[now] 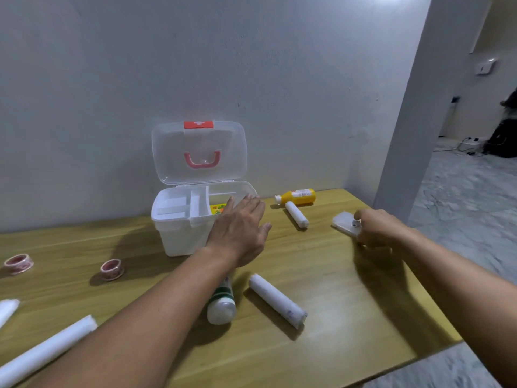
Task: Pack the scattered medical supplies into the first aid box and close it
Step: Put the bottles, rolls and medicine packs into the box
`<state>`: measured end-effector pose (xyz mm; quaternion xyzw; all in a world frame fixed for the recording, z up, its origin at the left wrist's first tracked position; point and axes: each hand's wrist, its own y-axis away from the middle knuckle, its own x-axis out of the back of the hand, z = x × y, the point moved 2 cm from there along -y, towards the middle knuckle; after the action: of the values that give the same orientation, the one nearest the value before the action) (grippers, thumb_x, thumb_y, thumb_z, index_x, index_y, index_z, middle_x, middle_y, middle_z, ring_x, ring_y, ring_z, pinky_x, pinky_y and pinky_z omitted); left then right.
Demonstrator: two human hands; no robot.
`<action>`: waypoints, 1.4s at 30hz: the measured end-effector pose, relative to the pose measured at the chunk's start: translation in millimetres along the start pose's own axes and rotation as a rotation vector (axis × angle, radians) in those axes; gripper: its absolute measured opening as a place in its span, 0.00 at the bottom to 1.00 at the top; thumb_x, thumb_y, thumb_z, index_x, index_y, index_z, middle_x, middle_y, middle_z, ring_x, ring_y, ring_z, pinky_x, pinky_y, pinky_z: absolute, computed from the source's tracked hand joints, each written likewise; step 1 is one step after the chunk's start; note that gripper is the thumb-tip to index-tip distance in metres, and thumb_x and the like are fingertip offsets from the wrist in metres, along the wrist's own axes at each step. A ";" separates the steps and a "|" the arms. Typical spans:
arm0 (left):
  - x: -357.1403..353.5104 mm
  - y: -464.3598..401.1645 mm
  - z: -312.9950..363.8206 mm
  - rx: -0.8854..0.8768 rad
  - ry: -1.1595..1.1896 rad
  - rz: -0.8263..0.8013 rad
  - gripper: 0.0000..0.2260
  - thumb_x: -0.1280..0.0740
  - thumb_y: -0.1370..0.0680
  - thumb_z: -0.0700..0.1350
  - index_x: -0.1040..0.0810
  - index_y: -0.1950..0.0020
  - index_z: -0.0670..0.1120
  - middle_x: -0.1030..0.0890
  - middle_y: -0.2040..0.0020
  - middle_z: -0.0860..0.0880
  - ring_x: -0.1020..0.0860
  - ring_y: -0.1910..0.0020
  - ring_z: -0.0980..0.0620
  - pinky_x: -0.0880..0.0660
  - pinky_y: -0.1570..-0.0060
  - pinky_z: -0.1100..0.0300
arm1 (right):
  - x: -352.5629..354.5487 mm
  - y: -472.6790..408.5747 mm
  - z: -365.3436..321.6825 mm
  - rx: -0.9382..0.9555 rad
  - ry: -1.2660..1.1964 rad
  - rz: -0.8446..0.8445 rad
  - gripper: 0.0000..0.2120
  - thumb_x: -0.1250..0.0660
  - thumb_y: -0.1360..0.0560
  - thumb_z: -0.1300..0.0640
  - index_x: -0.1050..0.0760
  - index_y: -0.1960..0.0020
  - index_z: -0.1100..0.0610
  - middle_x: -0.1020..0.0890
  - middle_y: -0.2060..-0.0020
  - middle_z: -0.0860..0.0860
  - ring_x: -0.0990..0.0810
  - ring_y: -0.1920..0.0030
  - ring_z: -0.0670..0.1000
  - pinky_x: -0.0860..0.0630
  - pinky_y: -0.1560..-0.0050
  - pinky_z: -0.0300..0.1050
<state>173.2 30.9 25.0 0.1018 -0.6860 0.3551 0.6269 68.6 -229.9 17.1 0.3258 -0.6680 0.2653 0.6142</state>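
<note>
The white first aid box [179,236] stands open at the back of the wooden table [335,289], its clear lid [199,152] upright against the wall, a white divider tray and a yellow packet [217,209] inside. My left hand [237,233] hovers flat, fingers spread, over the box's right front corner, holding nothing. My right hand [377,228] grips a flat white packet [344,222] at the table's right edge. A yellow bottle [298,196] and a small white roll [296,214] lie between the hands. A green-labelled bottle [222,303] and a larger white roll [277,301] lie nearer me.
Two pink tape rolls [18,264] [112,269] sit at the left. Two long white rolls [44,351] [7,310] lie at the near left edge. A grey wall stands right behind the box. The table ends just right of my right hand, with a doorway beyond.
</note>
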 end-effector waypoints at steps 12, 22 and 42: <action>35.0 -1.1 -100.3 0.364 0.074 0.053 0.15 0.49 0.19 0.48 0.27 0.46 0.41 0.25 0.37 0.42 0.33 0.31 0.44 0.40 0.31 0.43 | 81.2 14.8 -152.4 0.653 -0.155 0.214 0.19 0.27 0.32 0.61 0.21 0.42 0.51 0.18 0.43 0.54 0.20 0.43 0.57 0.23 0.44 0.50; 16.7 4.1 -125.1 0.391 0.007 -0.123 0.22 0.52 0.19 0.51 0.37 0.28 0.42 0.39 0.23 0.46 0.45 0.22 0.49 0.50 0.24 0.47 | 45.3 -7.7 -258.8 0.809 0.155 0.065 0.21 0.26 0.31 0.61 0.22 0.39 0.55 0.18 0.44 0.55 0.20 0.47 0.56 0.23 0.47 0.46; 40.8 -14.7 -102.2 0.395 0.060 -0.156 0.19 0.51 0.19 0.48 0.31 0.36 0.40 0.30 0.32 0.42 0.35 0.30 0.42 0.39 0.31 0.45 | 52.8 -48.2 -169.1 0.529 -0.418 0.462 0.05 0.28 0.31 0.62 0.16 0.55 0.60 0.14 0.58 0.58 0.16 0.55 0.58 0.21 0.52 0.47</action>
<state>254.3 95.5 64.5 0.2651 -0.5742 0.4358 0.6404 213.1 -139.2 85.0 0.3608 -0.7427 0.4871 0.2844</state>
